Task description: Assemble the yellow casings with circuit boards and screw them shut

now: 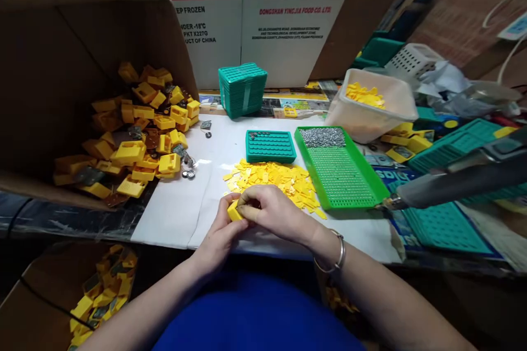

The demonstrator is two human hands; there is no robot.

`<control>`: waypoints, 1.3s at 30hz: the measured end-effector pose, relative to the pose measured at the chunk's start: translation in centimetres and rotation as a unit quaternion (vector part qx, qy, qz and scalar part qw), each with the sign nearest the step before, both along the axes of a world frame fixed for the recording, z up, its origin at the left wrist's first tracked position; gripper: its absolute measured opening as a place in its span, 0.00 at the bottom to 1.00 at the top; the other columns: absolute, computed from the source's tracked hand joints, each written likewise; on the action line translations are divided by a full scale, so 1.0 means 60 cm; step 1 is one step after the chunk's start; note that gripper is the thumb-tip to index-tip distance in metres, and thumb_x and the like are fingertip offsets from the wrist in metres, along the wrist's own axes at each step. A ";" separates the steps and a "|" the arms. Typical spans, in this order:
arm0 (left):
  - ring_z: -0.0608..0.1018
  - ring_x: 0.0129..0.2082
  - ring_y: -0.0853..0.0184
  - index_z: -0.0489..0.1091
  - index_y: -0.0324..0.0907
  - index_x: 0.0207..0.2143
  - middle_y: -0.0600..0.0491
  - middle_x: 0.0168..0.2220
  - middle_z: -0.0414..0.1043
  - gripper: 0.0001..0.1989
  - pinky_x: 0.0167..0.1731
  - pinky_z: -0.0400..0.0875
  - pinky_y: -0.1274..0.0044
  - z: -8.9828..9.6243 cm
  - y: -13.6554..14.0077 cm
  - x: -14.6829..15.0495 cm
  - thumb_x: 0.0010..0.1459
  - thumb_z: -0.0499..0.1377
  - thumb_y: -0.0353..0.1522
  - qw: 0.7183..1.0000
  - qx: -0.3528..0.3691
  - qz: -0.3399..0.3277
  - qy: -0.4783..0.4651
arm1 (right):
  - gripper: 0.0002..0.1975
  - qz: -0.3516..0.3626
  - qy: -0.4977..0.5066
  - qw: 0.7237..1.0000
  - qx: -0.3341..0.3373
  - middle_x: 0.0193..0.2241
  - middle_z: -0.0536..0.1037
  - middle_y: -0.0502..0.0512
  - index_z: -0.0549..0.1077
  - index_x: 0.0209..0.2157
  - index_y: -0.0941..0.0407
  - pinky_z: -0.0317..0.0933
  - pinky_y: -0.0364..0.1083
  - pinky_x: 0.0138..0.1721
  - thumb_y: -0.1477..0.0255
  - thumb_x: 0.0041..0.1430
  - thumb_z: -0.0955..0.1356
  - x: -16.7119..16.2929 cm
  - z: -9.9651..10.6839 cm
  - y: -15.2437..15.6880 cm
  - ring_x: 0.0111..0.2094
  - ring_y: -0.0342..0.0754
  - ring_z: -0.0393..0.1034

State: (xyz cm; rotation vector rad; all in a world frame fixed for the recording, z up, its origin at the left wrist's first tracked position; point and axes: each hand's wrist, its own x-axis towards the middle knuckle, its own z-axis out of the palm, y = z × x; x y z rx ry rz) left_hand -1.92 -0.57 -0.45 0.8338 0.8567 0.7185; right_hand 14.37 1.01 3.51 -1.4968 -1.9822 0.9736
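Near the front edge of the worktop, my left hand (pixel 222 233) is wrapped round a small yellow plastic casing (pixel 235 210). My right hand (pixel 265 208) comes over it from the right, its fingers pinched together against the casing's open side. Whatever those fingertips grip is hidden. Just beyond both hands spreads a loose heap of flat yellow plastic pieces (pixel 280 178). Behind the heap is a teal ridged tray (pixel 270 146) with a few small dark parts along its back row.
A cardboard box (pixel 181 27) spills yellow casings (pixel 129 152) at left. A green tray (pixel 362 175) of metal screws (pixel 323 136) lies right, beside an electric screwdriver (pixel 448 178). Behind stand stacked teal trays (pixel 242 90) and a white tub (pixel 370 115). More casings (pixel 105 290) lie below.
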 end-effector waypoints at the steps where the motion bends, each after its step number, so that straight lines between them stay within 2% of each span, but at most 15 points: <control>1: 0.73 0.47 0.66 0.60 0.49 0.54 0.55 0.48 0.72 0.26 0.47 0.65 0.76 -0.001 -0.001 0.004 0.55 0.64 0.34 1.000 0.001 -0.002 0.006 | 0.08 -0.005 -0.003 1.000 0.004 0.25 0.75 0.49 0.75 0.26 0.58 0.56 0.42 0.32 0.78 0.58 0.67 0.003 0.001 -0.005 0.28 0.42 0.66; 5: 0.74 0.43 0.68 0.60 0.50 0.54 0.57 0.44 0.73 0.26 0.46 0.65 0.77 0.004 -0.004 0.019 0.54 0.64 0.33 0.999 -0.034 0.004 -0.001 | 0.09 -0.032 -0.005 0.998 0.050 0.30 0.76 0.53 0.78 0.30 0.57 0.60 0.45 0.39 0.77 0.62 0.66 0.016 -0.006 -0.030 0.33 0.45 0.68; 9: 0.77 0.42 0.67 0.60 0.49 0.54 0.55 0.43 0.75 0.27 0.49 0.66 0.74 0.018 -0.007 0.032 0.53 0.64 0.32 0.997 -0.070 -0.002 -0.032 | 0.10 -0.045 0.120 0.987 0.093 0.36 0.77 0.56 0.79 0.40 0.56 0.64 0.46 0.43 0.77 0.64 0.64 0.030 -0.017 -0.052 0.38 0.45 0.71; 12: 0.75 0.50 0.62 0.61 0.49 0.55 0.52 0.48 0.74 0.26 0.53 0.64 0.70 0.021 -0.010 0.035 0.54 0.63 0.32 0.998 -0.042 -0.051 -0.019 | 0.10 -0.054 0.226 0.972 0.021 0.37 0.78 0.53 0.77 0.42 0.56 0.64 0.44 0.42 0.78 0.61 0.66 0.039 -0.017 -0.058 0.38 0.43 0.72; 14: 0.70 0.57 0.59 0.61 0.49 0.56 0.51 0.54 0.70 0.26 0.58 0.59 0.69 0.018 -0.010 0.032 0.55 0.62 0.32 0.996 -0.006 -0.088 -0.009 | 0.14 -0.069 0.261 0.961 -0.054 0.32 0.76 0.49 0.75 0.44 0.56 0.64 0.43 0.39 0.79 0.56 0.69 0.045 -0.015 -0.058 0.34 0.42 0.70; 16: 0.66 0.61 0.59 0.61 0.50 0.56 0.52 0.57 0.68 0.25 0.60 0.55 0.68 0.014 -0.009 0.028 0.56 0.62 0.31 0.993 0.025 -0.117 0.008 | 0.19 -0.078 0.268 0.954 -0.110 0.27 0.73 0.45 0.72 0.47 0.56 0.62 0.42 0.35 0.79 0.52 0.71 0.050 -0.017 -0.055 0.30 0.41 0.68; 20: 0.71 0.53 0.61 0.63 0.49 0.54 0.53 0.52 0.72 0.25 0.56 0.59 0.69 0.011 -0.005 0.029 0.53 0.62 0.29 0.991 0.025 -0.133 0.017 | 0.28 -0.065 0.193 0.971 -0.123 0.21 0.65 0.40 0.70 0.51 0.56 0.56 0.40 0.26 0.73 0.48 0.76 0.062 -0.024 -0.045 0.24 0.39 0.61; 21: 0.73 0.50 0.62 0.63 0.48 0.53 0.53 0.49 0.73 0.25 0.54 0.61 0.69 0.013 -0.005 0.032 0.52 0.62 0.28 0.992 0.010 -0.127 0.004 | 0.26 -0.057 0.163 0.980 -0.100 0.20 0.65 0.40 0.71 0.51 0.56 0.55 0.41 0.25 0.70 0.50 0.76 0.068 -0.025 -0.040 0.23 0.39 0.61; 23: 0.76 0.46 0.62 0.64 0.45 0.50 0.51 0.46 0.75 0.21 0.52 0.65 0.68 0.019 -0.007 0.038 0.53 0.62 0.30 0.994 -0.027 -0.106 -0.028 | 0.15 -0.064 0.106 0.992 -0.017 0.20 0.69 0.44 0.75 0.45 0.55 0.58 0.42 0.25 0.66 0.56 0.73 0.087 -0.023 -0.022 0.23 0.41 0.64; 25: 0.79 0.43 0.60 0.64 0.43 0.47 0.48 0.42 0.76 0.17 0.47 0.69 0.67 0.026 -0.008 0.042 0.55 0.61 0.34 0.994 -0.057 -0.081 -0.041 | 0.09 -0.123 0.052 0.987 0.086 0.27 0.76 0.50 0.77 0.38 0.54 0.65 0.45 0.33 0.65 0.64 0.67 0.115 -0.017 0.008 0.30 0.44 0.70; 28: 0.80 0.36 0.59 0.64 0.40 0.42 0.46 0.36 0.77 0.13 0.36 0.73 0.70 0.032 -0.006 0.040 0.56 0.59 0.36 0.995 -0.076 -0.063 -0.024 | 0.11 -0.206 -0.014 0.969 0.136 0.43 0.78 0.58 0.76 0.45 0.55 0.65 0.55 0.49 0.71 0.66 0.63 0.157 -0.008 0.070 0.45 0.51 0.71; 31: 0.81 0.32 0.60 0.64 0.40 0.41 0.47 0.34 0.77 0.12 0.31 0.73 0.72 0.030 -0.003 0.033 0.55 0.59 0.35 0.995 -0.075 -0.058 -0.015 | 0.09 -0.221 -0.112 0.959 0.138 0.46 0.76 0.60 0.75 0.44 0.58 0.63 0.59 0.55 0.72 0.65 0.66 0.172 -0.004 0.127 0.49 0.53 0.70; 35: 0.81 0.35 0.61 0.64 0.40 0.41 0.47 0.35 0.77 0.13 0.32 0.74 0.73 0.023 0.001 0.027 0.56 0.59 0.35 0.997 -0.059 -0.048 -0.024 | 0.13 -0.186 -0.217 0.949 0.131 0.51 0.73 0.58 0.73 0.49 0.55 0.67 0.55 0.53 0.65 0.67 0.66 0.145 -0.002 0.173 0.50 0.50 0.70; 39: 0.81 0.39 0.61 0.63 0.41 0.43 0.47 0.38 0.77 0.13 0.37 0.75 0.71 0.018 0.004 0.021 0.56 0.60 0.34 0.996 -0.068 -0.032 -0.036 | 0.16 -0.173 -0.286 0.936 0.111 0.51 0.73 0.59 0.72 0.51 0.57 0.68 0.56 0.51 0.64 0.66 0.67 0.116 0.001 0.202 0.49 0.51 0.71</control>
